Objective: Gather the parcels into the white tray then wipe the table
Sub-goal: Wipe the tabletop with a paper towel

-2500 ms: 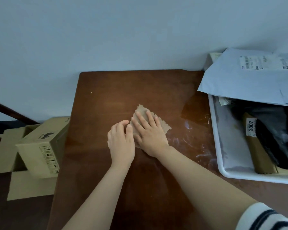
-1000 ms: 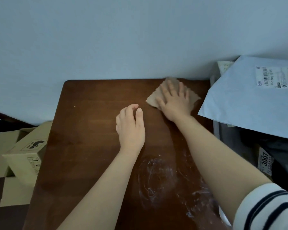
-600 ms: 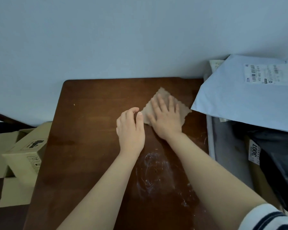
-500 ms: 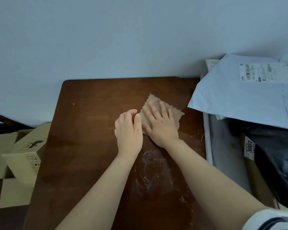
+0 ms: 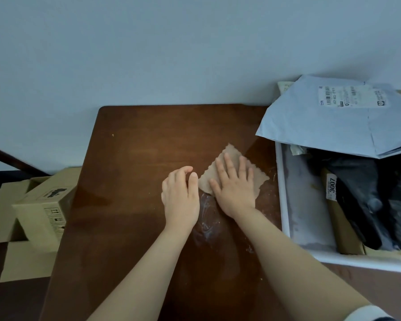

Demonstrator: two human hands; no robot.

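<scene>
Near the middle of the brown wooden table (image 5: 134, 205), a tan cloth (image 5: 206, 179) with zigzag edges is lying flat. The right hand (image 5: 235, 188) is pressing down on the cloth with its fingers straight and spread out, and it is not grabbing it. One corner of the cloth is poking out past the fingertips toward 12 o'clock, and another bit is showing at 3 o'clock of the hand.

The left hand (image 5: 181, 198) is resting on the table at 9 o'clock of the right hand, just beside it. Its fingers are bending a little and it is holding nothing. Its thumb is sitting right at the edge of the cloth.

White smears (image 5: 206, 218) are showing on the wood at 6 o'clock of the cloth, between the two wrists.

At 3 o'clock of the table, the white tray (image 5: 281, 193) is sitting with the parcels inside it. A pale blue mailer bag (image 5: 322, 126) with a label is lying on top and is sticking out over the tray's edge at 12 o'clock. Under it, a black bag (image 5: 361, 193) and a brown parcel (image 5: 333, 218) with a "3007" sticker are lying side by side.

At 9 o'clock, off the table and lower down, a cardboard box (image 5: 44, 205) is sitting
</scene>
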